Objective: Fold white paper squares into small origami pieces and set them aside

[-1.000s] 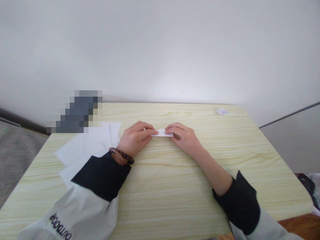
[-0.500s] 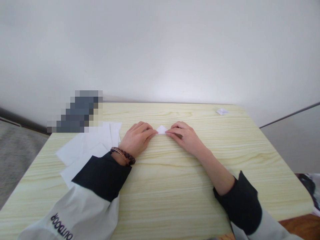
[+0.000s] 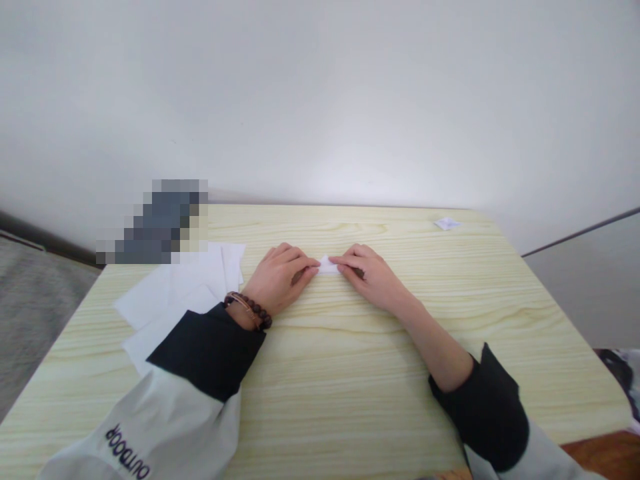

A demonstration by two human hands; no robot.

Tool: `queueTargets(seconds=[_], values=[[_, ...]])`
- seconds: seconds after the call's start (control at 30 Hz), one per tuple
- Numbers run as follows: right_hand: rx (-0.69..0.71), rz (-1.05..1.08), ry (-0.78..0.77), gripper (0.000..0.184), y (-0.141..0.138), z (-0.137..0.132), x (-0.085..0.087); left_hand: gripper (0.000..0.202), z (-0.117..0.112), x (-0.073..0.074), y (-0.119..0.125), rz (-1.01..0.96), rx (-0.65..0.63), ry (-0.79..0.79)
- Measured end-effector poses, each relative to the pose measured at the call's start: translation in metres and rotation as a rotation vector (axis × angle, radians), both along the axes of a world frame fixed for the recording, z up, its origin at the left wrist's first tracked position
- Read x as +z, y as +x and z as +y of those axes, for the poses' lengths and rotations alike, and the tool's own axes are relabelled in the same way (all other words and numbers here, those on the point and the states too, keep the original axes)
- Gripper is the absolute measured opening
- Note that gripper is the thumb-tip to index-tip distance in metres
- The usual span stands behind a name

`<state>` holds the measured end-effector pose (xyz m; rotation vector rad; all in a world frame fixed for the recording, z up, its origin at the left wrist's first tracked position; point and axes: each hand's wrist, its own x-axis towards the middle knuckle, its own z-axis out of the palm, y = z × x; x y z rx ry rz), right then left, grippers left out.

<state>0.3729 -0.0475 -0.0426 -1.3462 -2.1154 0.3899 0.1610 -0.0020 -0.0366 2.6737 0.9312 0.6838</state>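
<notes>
A small folded piece of white paper (image 3: 327, 267) lies at the middle of the table between my two hands. Its top comes to a low point, and its lower edge runs straight. My left hand (image 3: 281, 275) pinches its left end between thumb and fingertips. At the right end, the thumb and index finger of my right hand (image 3: 370, 275) grip the paper in the same way. Both ends of the paper are hidden under my fingers.
Several loose white sheets (image 3: 173, 287) lie overlapping on the left, partly under my left sleeve. Near the far right corner rests a small folded paper (image 3: 447, 224). A dark pixelated object (image 3: 160, 223) stands at the far left. Behind the wood-grain table (image 3: 340, 400) rises a white wall (image 3: 330, 100).
My fingers have shifted slightly on the paper and closer together. Less of its pointed top shows now, and a strip along its lower edge has come into view.
</notes>
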Motion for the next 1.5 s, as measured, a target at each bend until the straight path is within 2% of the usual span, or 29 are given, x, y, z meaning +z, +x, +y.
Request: queueTargets(seconds=[0.2, 0.53, 0.97, 1.27, 1.5], values=[[0.001, 0.012, -0.006, 0.026, -0.0013, 0.0003, 0.0007, 0.027, 0.0021, -0.0054, -0.0008, -0.024, 0.004, 0.036], [-0.024, 0.102, -0.031, 0.027, -0.0016, 0.0001, -0.0005, 0.023, 0.0039, -0.0069, -0.0002, -0.086, 0.005, 0.011], [-0.01, 0.053, -0.021, 0.032, -0.0018, -0.001, 0.0003, 0.02, 0.0028, -0.0064, -0.0001, -0.096, 0.104, -0.035], [-0.022, 0.053, -0.038, 0.032, -0.0027, 0.0003, -0.0016, 0.019, 0.0042, -0.0078, 0.001, -0.063, 0.109, -0.008], [-0.06, 0.053, -0.007, 0.032, -0.0059, -0.0028, 0.0023, 0.015, 0.0026, -0.0055, 0.0018, -0.061, 0.149, -0.068]])
